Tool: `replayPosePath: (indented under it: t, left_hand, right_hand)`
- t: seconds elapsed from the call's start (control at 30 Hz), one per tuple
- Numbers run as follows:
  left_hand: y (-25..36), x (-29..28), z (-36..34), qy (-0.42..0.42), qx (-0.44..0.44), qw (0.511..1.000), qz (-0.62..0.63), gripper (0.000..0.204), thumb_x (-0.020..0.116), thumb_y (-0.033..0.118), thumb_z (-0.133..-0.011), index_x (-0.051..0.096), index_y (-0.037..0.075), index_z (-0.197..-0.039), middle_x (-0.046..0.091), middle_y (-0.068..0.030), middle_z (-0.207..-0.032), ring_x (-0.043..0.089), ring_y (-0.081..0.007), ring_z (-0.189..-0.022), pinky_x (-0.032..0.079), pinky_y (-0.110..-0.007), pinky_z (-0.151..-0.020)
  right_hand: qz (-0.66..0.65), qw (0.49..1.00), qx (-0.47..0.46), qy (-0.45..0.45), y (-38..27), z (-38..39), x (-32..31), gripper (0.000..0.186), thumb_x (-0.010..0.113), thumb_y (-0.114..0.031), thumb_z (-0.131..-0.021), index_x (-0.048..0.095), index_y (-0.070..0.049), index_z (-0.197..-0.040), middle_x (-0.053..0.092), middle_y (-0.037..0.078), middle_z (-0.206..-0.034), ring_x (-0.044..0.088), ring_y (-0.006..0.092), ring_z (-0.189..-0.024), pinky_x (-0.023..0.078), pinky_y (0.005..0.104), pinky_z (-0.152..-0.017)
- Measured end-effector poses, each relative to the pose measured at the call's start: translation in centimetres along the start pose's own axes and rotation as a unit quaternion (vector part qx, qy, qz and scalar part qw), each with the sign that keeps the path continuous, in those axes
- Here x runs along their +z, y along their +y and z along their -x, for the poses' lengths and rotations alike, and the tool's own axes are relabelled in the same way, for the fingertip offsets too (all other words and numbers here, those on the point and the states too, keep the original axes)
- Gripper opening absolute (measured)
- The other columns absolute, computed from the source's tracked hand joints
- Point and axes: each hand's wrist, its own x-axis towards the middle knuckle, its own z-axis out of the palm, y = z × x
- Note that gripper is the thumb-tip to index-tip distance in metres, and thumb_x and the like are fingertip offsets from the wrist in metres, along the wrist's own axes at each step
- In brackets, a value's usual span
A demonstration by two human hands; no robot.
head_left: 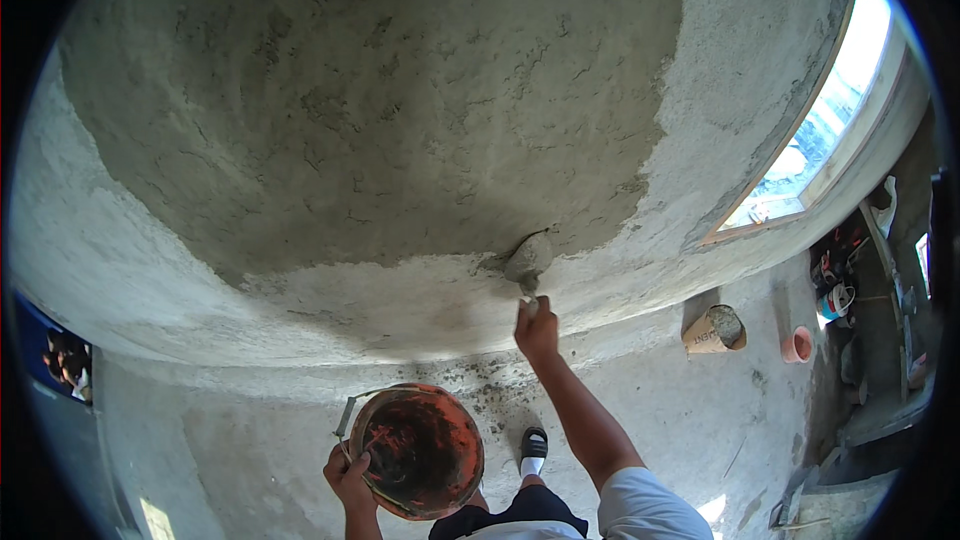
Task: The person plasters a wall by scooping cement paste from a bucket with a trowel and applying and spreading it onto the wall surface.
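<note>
My right hand [538, 328] is closed around the handle of a trowel [530, 258], its rounded blade laid against the wall at the lower edge of a patch of wet grey mortar [420, 130]. The wet patch is darker than the pale dry wall [330, 305] around it. Down at the left, my left hand [350, 478] grips the rim of an orange-red bucket [465, 440] near its wire handle. The bucket is tilted toward me, and dark mortar residue coats its inside.
Mortar crumbs [490, 390] lie on the concrete floor below the wall. At the right stand an open paper cement bag [712, 332] and a small pinkish bucket [797, 344]. A window [820, 130] opens in the wall at upper right. Boards and a bluish bucket [834, 302] crowd the far right.
</note>
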Motion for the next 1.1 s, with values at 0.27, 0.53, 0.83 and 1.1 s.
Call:
replayPosePath:
  t: [0.27, 0.53, 0.83, 1.1]
  left_hand:
    - [0.8, 1.8, -0.9, -0.008, 0.013, 0.999, 0.047, 0.020, 0.070, -0.001, -0.069, 0.071, -0.010, -0.087, 0.069, -0.0131, -0.098, 0.065, -0.0207, -0.083, 0.051, -0.035, -0.080]
    - [2.1, 3.4, -1.4, -0.041, 0.025, 0.998, 0.049, 0.029, 0.069, 0.000, -0.070, 0.069, -0.008, -0.099, 0.070, -0.0112, -0.093, 0.066, -0.0198, -0.083, 0.053, -0.035, -0.082]
    - [2.9, 3.3, -0.2, -0.015, 0.027, 0.998, 0.047, 0.024, 0.068, -0.003, -0.069, 0.069, -0.008, -0.092, 0.068, -0.0076, -0.085, 0.064, -0.0175, -0.075, 0.052, -0.033, -0.076]
    - [1.9, 2.5, -0.2, -0.056, 0.051, 0.996, 0.046, 0.035, 0.064, -0.003, -0.071, 0.069, -0.010, -0.105, 0.072, -0.0158, -0.099, 0.070, -0.0238, -0.087, 0.056, -0.037, -0.086]
  right_hand:
    - [0.130, 0.970, -0.082, -0.189, 5.2, 6.6, 1.1, 0.031, 0.065, -0.030, -0.096, 0.054, -0.001, -0.102, 0.065, 0.028, -0.070, 0.067, 0.0497, -0.067, 0.054, 0.0560, -0.059]
    - [-0.013, 0.998, -0.027, 0.053, -0.6, -1.1, 0.7, 0.030, 0.063, -0.024, -0.097, 0.055, 0.004, -0.102, 0.063, 0.030, -0.066, 0.065, 0.0512, -0.067, 0.049, 0.0584, -0.056]
    - [0.090, 0.980, -0.092, -0.149, 0.7, 4.0, -0.3, 0.033, 0.063, -0.030, -0.096, 0.052, 0.000, -0.104, 0.067, 0.028, -0.074, 0.068, 0.0491, -0.070, 0.055, 0.0595, -0.064]
    - [0.047, 0.996, -0.037, -0.062, -1.7, -0.2, -0.7, 0.033, 0.060, -0.028, -0.098, 0.050, 0.002, -0.106, 0.065, 0.029, -0.071, 0.066, 0.0506, -0.069, 0.054, 0.0584, -0.062]
